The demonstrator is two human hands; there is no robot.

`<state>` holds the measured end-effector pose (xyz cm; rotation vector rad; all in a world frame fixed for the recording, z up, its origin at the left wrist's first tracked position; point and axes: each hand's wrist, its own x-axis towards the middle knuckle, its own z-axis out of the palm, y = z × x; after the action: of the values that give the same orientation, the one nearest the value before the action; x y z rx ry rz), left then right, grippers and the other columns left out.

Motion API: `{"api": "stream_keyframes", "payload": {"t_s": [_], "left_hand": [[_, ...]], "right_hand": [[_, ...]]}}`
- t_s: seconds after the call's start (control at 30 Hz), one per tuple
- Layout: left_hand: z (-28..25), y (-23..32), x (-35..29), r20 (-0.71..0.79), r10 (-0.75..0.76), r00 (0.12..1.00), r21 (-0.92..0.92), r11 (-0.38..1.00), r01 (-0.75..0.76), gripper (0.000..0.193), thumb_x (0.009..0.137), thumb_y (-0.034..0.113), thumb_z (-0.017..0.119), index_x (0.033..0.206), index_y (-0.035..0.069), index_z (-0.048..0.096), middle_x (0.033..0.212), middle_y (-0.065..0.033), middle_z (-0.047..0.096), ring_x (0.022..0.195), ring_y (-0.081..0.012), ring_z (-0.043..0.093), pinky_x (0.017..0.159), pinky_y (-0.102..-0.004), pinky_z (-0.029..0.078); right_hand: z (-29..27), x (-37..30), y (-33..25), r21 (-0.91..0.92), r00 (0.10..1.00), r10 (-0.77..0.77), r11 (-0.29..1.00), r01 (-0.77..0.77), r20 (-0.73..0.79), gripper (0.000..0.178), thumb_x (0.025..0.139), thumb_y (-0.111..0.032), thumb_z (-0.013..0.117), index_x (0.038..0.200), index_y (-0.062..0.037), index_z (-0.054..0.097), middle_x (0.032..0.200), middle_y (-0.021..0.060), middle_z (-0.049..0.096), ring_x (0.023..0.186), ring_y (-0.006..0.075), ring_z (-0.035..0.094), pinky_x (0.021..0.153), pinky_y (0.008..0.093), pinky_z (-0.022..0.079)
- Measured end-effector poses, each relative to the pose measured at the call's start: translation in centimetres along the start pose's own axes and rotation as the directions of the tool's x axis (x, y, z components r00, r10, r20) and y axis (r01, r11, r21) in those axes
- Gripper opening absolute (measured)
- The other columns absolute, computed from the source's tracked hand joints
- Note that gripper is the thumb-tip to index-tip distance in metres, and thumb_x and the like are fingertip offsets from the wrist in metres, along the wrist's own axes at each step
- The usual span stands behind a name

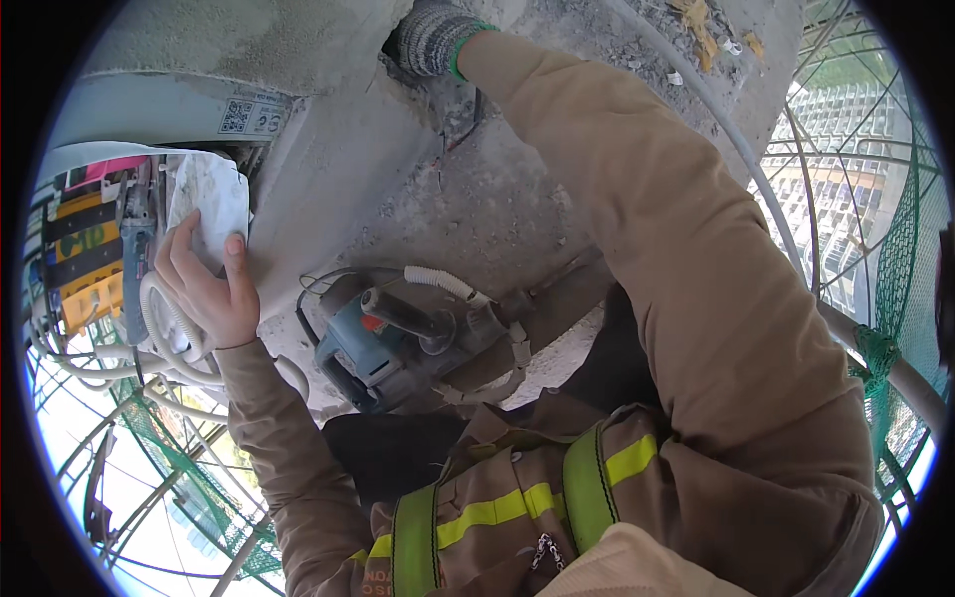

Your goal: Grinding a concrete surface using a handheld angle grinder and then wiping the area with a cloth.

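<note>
My right hand (433,40), in a grey knitted glove with a green cuff, reaches into a dark hole (391,58) in the rough concrete. Its fingers are hidden there. My bare left hand (214,289) rests against a crumpled white sheet (214,204) at the left, thumb spread away from the fingers. Between my arms, close to my body, a blue-grey power drill (363,343) with a black side handle (403,316) lies on its side. A ribbed white hose (443,282) runs along it.
A pale labelled panel (164,107) sits at upper left. Below it are a yellow-and-black object (85,254), another power tool (136,264) and looped white hoses (164,308). Rubble (676,75) and a grey cable (696,90) lie upper right. Poles and green netting (885,308) border both sides.
</note>
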<state>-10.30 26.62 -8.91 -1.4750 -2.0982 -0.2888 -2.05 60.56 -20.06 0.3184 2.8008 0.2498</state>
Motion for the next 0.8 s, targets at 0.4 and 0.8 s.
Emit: {"api": "stream_keyframes", "payload": {"t_s": [0.4,0.8], "left_hand": [[0.2,-0.1,-0.1,0.017,0.054,0.998,-0.014,0.998,-0.053,0.07,0.102,0.06,0.053,0.136,-0.001,0.057,0.128,-0.0189,0.054,0.118,-0.0361,0.052,0.101,-0.0481,0.041],[0.1,-0.1,0.2,0.022,0.087,0.996,0.006,0.996,-0.087,0.072,0.102,0.059,0.054,0.137,-0.003,0.055,0.128,-0.0195,0.053,0.116,-0.0353,0.052,0.099,-0.0474,0.041]], "right_hand": [[2.4,2.4,0.5,0.169,0.998,-0.048,0.984,0.055,-0.045,0.034,0.1,-0.031,0.056,0.127,-0.0169,0.071,0.134,0.0071,0.067,0.122,0.0252,0.062,0.104,0.0407,0.044],[10.0,1.6,1.7,0.833,0.989,-0.137,0.54,0.117,-0.05,0.037,0.098,-0.025,0.057,0.132,-0.0193,0.069,0.148,0.0037,0.059,0.134,0.0197,0.055,0.116,0.0359,0.037]]}}
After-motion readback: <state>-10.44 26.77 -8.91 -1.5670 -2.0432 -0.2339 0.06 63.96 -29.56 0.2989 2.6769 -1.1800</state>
